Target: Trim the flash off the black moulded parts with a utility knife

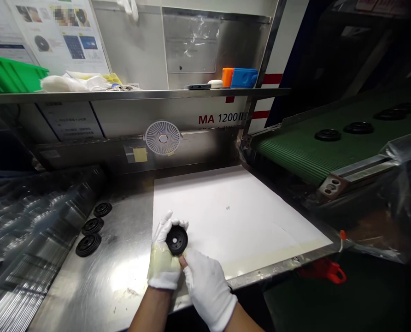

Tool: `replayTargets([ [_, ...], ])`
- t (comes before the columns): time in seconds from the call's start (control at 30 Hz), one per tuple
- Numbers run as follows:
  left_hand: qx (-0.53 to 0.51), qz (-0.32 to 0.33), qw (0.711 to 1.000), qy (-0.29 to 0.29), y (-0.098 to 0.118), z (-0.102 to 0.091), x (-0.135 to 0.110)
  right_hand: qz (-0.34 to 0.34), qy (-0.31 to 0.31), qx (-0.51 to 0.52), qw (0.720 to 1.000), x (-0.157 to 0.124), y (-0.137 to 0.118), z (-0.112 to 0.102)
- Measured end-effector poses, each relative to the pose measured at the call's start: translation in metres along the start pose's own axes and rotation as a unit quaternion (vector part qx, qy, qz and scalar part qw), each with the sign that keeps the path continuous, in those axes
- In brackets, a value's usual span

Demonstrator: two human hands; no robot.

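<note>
Black disc (177, 240), underside hidden

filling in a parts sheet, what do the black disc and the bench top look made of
The black disc looks like moulded rubber or hard plastic: a dull, even black with no metal shine, and the look can't settle which. The bench top looks like stainless steel, with a bright, streaky sheen and mirror-like reflections.

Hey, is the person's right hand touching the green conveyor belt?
No, the right hand is at the black round part above the steel bench, well apart from the green conveyor belt.
</note>
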State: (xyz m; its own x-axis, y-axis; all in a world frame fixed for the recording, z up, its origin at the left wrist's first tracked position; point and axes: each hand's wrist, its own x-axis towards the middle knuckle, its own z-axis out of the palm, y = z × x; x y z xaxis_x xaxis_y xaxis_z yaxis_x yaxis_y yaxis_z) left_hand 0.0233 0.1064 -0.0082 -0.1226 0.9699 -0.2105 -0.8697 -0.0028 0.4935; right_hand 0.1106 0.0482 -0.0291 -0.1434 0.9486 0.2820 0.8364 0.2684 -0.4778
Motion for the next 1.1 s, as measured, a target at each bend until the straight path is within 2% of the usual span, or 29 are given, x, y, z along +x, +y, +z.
replayTargets([
  [0.17, -0.005, -0.114, 0.993, 0.005, 0.008, -0.002, -0.003, -0.013, -0.032, 0.058, 0.998, 0.001, 0.005, -0.01],
  [0.27, -0.017, -0.134, 0.991, 0.007, 0.012, -0.002, -0.002, -0.01, -0.067, 0.115, 0.991, 0.003, 0.008, -0.015],
  [0.33, -0.015, -0.128, 0.992, 0.003, 0.013, -0.002, -0.002, 0.004, -0.069, 0.145, 0.987, 0.007, 0.011, -0.018],
  [0.43, 0.015, -0.086, 0.996, -0.026, 0.012, -0.002, -0.004, 0.036, -0.029, 0.102, 0.994, 0.013, 0.014, -0.018],
  [0.57, 0.098, 0.012, 0.992, -0.078, 0.007, -0.005, -0.009, 0.029, 0.004, 0.021, 0.999, 0.014, 0.014, -0.013],
  [0.67, 0.16, 0.09, 0.979, -0.088, 0.003, -0.01, -0.009, 0.022, 0.014, 0.005, 1.0, 0.01, 0.011, -0.006],
  [0.77, 0.182, 0.13, 0.971, -0.086, 0.001, -0.016, -0.006, 0.013, 0.014, 0.019, 1.0, 0.007, 0.007, -0.002],
  [0.83, 0.215, 0.16, 0.958, -0.097, 0.0, -0.02, -0.005, 0.015, 0.014, 0.026, 0.999, 0.007, 0.007, -0.002],
  [0.93, 0.3, 0.224, 0.919, -0.125, -0.002, -0.023, -0.004, 0.042, 0.015, 0.018, 0.999, 0.009, 0.007, -0.003],
  [0.97, 0.304, 0.232, 0.915, -0.126, -0.003, -0.022, -0.004, 0.046, 0.017, 0.017, 0.999, 0.009, 0.006, -0.002],
  [1.03, 0.261, 0.225, 0.932, -0.111, -0.005, -0.02, -0.005, 0.04, 0.026, 0.026, 0.998, 0.008, 0.004, 0.002],
  [1.1, 0.189, 0.181, 0.962, -0.078, -0.005, -0.016, -0.006, 0.033, 0.037, 0.036, 0.998, 0.006, 0.002, 0.007],
])
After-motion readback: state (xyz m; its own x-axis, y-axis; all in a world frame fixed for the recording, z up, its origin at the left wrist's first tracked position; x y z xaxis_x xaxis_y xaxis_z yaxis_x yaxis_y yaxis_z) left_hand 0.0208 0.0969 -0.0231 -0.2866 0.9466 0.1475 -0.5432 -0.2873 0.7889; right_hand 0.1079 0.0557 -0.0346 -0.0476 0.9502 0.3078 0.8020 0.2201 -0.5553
